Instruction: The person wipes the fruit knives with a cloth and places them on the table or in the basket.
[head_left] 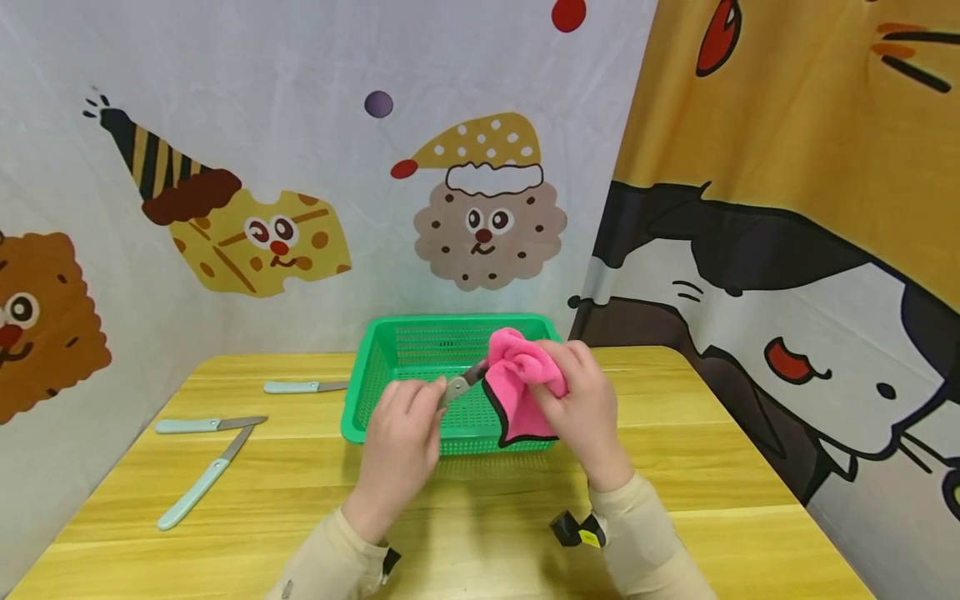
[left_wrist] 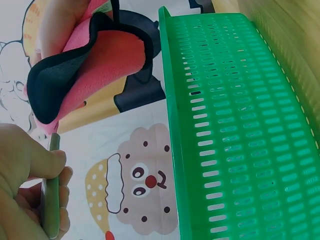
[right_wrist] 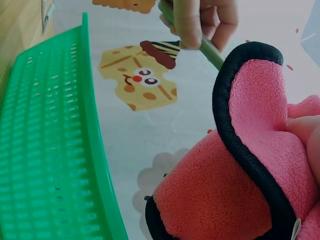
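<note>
My left hand [head_left: 403, 429] grips the pale green handle of a knife [head_left: 461, 385], fingers curled round it, as the left wrist view also shows. The blade points up and right, its far end hidden in a pink cloth [head_left: 517, 392] with black edging. My right hand [head_left: 588, 400] pinches that cloth in a bunch round the blade, one corner hanging down. In the right wrist view the cloth [right_wrist: 250, 130] fills much of the frame, with the knife handle [right_wrist: 212, 52] beyond it. Both hands are above the near side of a green plastic basket [head_left: 375, 354].
On the wooden table [head_left: 300, 500], two knives lie at the left with blade tips together: one knife [head_left: 187, 426] sideways, another knife [head_left: 197, 493] slanted. A third knife [head_left: 292, 387] lies farther back, its blade end by the basket. A printed curtain [head_left: 300, 125] hangs behind.
</note>
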